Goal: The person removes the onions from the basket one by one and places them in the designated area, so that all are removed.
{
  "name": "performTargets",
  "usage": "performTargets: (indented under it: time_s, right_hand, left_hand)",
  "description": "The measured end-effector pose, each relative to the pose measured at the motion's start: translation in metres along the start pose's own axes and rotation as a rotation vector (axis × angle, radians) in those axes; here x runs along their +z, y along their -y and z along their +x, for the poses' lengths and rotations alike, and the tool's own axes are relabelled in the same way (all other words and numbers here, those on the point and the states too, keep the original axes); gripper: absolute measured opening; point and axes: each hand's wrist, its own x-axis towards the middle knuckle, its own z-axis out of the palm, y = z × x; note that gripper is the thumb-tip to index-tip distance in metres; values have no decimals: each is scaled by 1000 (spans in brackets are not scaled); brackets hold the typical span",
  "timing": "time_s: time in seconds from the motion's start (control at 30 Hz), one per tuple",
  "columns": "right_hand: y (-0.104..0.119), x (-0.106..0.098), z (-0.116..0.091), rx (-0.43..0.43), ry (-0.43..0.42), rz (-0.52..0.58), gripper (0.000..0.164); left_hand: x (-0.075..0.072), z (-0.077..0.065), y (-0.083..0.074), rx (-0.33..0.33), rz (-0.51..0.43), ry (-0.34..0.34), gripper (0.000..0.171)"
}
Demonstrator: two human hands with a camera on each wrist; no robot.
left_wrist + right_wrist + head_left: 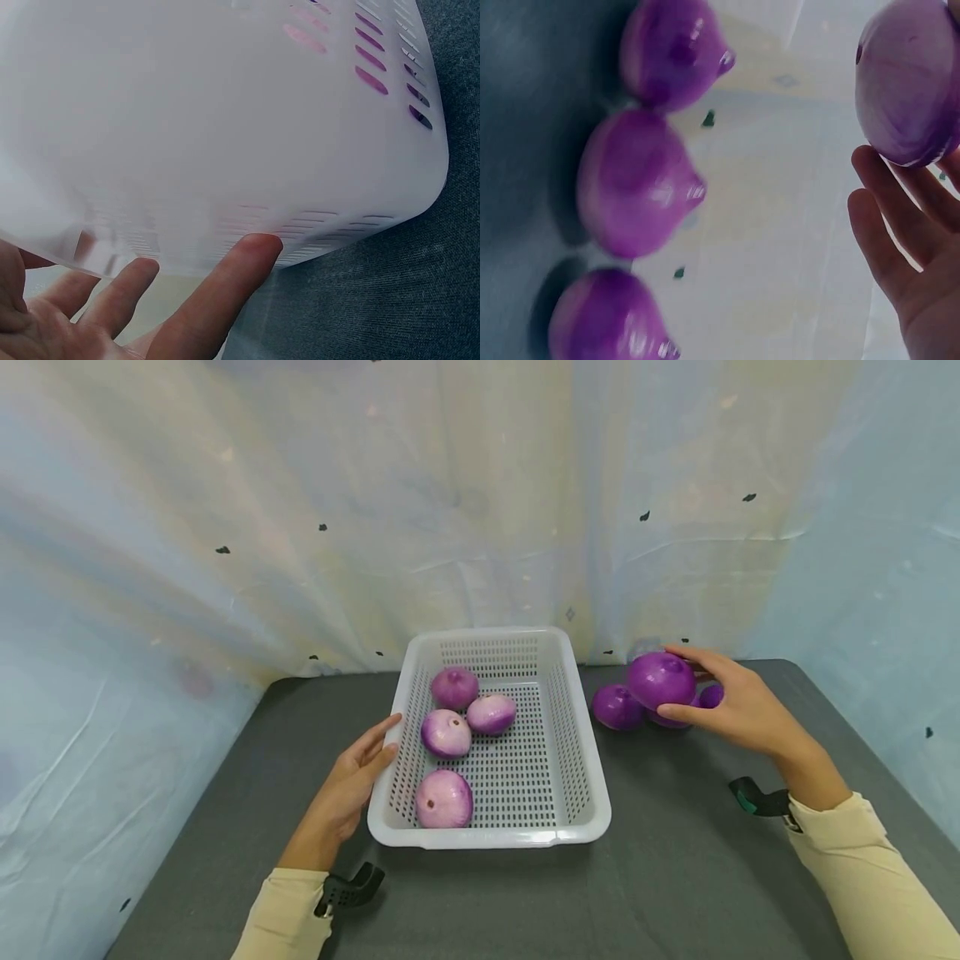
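My right hand (738, 702) holds a purple onion (662, 678) between thumb and fingers, raised over other onions. The held onion (907, 82) also shows in the right wrist view, at upper right, above the hand's outstretched fingers. Below it, more purple onions sit on the table, including one (617, 707) to its left and one (637, 184) in the middle of a row in the right wrist view. My left hand (352, 781) touches the left side of a white slotted plastic basket (491, 837) with fairly straight fingers. Several onions, one at the front (444, 799), lie in the basket's left half.
A dark grey cloth-covered table (247, 810) lies under everything. Behind it and at both sides hangs a pale plastic sheet (480, 502) with small dark marks. The basket's raised walls stand between the two hands.
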Motion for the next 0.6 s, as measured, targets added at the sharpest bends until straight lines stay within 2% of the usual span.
performTargets:
  time_s: [0.3,0.6]
  right_hand:
    - [-37,-20,-9,57,4,-49,81]
    - [-81,-38,-15,128,15,-62,83]
  left_hand:
    - [0,0,2,31,4,23,57]
    - [-3,3,1,4,-24,9,53]
